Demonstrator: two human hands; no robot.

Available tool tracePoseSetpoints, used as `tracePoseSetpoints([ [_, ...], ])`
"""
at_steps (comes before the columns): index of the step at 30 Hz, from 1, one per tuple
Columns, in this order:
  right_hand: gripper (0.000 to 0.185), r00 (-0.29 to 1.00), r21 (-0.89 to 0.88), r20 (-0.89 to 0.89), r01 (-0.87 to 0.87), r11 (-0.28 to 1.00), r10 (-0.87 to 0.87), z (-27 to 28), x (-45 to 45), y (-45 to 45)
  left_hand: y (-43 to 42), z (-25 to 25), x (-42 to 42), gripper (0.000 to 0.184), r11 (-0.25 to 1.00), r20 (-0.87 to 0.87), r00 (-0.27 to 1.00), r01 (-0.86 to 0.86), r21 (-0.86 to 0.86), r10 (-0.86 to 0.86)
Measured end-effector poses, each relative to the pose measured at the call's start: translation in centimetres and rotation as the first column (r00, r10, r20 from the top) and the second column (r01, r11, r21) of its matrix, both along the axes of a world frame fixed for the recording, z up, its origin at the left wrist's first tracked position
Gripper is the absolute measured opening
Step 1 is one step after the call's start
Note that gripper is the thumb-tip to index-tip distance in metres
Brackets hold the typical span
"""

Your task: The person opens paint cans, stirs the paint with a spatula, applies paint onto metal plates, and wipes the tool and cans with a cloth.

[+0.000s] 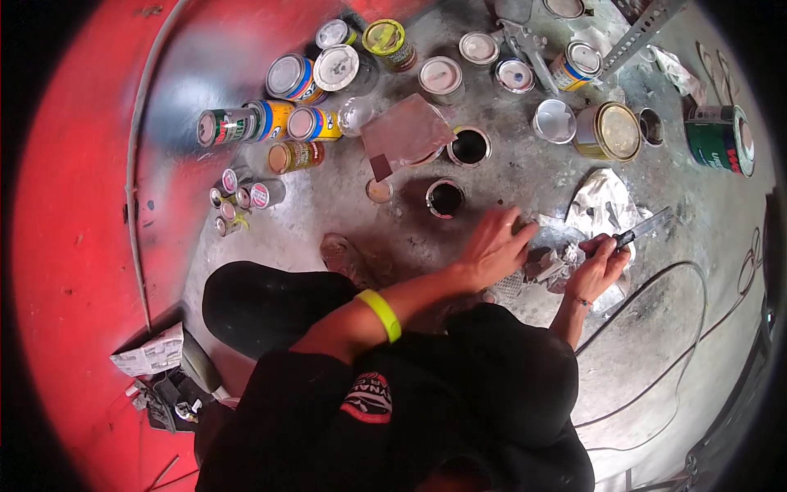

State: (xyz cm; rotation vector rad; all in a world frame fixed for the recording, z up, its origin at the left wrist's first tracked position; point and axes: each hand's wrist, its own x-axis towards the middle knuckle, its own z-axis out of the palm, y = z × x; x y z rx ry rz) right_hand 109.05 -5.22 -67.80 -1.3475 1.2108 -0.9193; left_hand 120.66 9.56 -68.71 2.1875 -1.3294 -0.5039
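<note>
Gripping the bladed tool (647,228), the right hand (599,271) should angle it away from the left hand (497,246) — curled, contents indeterminable.

Around me: one grey concrete floor (656,328), stained, centre to right of frame, brightest lower right; one red-painted surface (65,271), left, with pale glare (111,197).

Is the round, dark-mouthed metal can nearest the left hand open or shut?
Open: the round metal can has no lid on; its dark interior shows. How full, I cannot tell.
</note>
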Motion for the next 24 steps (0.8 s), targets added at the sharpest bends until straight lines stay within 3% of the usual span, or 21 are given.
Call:
tracePoseSetpoints([
  [1, 0.016, 0.999, -0.002, 0.028, 0.026, 1.0, -0.026, 0.4, 0.5, -0.1, 1.3, -0.1, 0.0, 0.037, 0.996, -0.1, 0.994, -0.057, -0.061, 0.051],
  [2, 0.016, 0.999, -0.001, 0.023, 0.027, 1.0, -0.027, 0.2, 0.8, -0.1, 2.7, -0.2, 0.1, 0.037, 0.997, -0.105, 0.993, -0.057, -0.059, 0.051],
  [4, 0.016, 0.997, -0.002, 0.073, 0.006, 1.0, -0.006, 0.0, 1.2, -0.4, 6.2, -0.3, 0.9, 0.032, 0.95, -0.121, 0.98, -0.186, -0.249, 0.16],
  [6, 0.016, 0.999, -0.003, 0.023, 0.022, 1.0, -0.022, 0.4, 2.0, -0.4, 9.8, -0.9, 2.7, 0.026, 0.987, 0.155, 0.982, -0.084, -0.136, 0.105],
  [8, 0.016, 1.0, -0.01, 0.017, 0.006, 1.0, -0.005, 0.2, 2.2, -0.4, 10.0, 0.9, 4.0, 0.022, 0.918, 0.042, 0.922, -0.378, -0.119, 0.385],
  [11, 0.017, 0.999, -0.01, 0.045, 0.005, 1.0, -0.004, 0.4, 2.5, -0.4, 10.5, -0.8, 5.6, 0.02, 0.85, 0.03, 0.857, -0.503, -0.157, 0.514],
  [16, 0.014, 0.997, 0.018, 0.066, 0.041, 0.999, -0.042, 0.9, 2.8, -0.2, 10.1, -2.6, 6.8, 0.025, 0.911, 0.075, 0.914, -0.386, -0.148, 0.4],
  [18, 0.013, 0.995, 0.021, 0.091, 0.029, 0.999, -0.03, 1.1, 2.6, -0.1, 10.4, -3.5, 6.8, 0.027, 0.951, 0.243, 0.92, -0.301, -0.064, 0.308],
  [21, 0.012, 0.997, 0.017, 0.058, 0.043, 0.999, -0.044, 0.9, 2.4, -0.2, 11.1, -3.3, 6.9, 0.033, 0.961, 0.276, 0.934, -0.261, 0.09, 0.228],
  [22, 0.012, 0.997, 0.014, 0.061, 0.036, 0.999, -0.037, 0.7, 2.2, -0.1, 10.7, -2.8, 6.7, 0.033, 0.963, 0.275, 0.935, -0.255, 0.09, 0.222],
  [24, 0.011, 0.999, 0.015, 0.036, 0.034, 0.999, -0.035, 0.5, 2.2, -0.3, 9.4, -1.4, 6.5, 0.051, 0.94, 0.191, 0.92, -0.331, -0.082, 0.341],
])
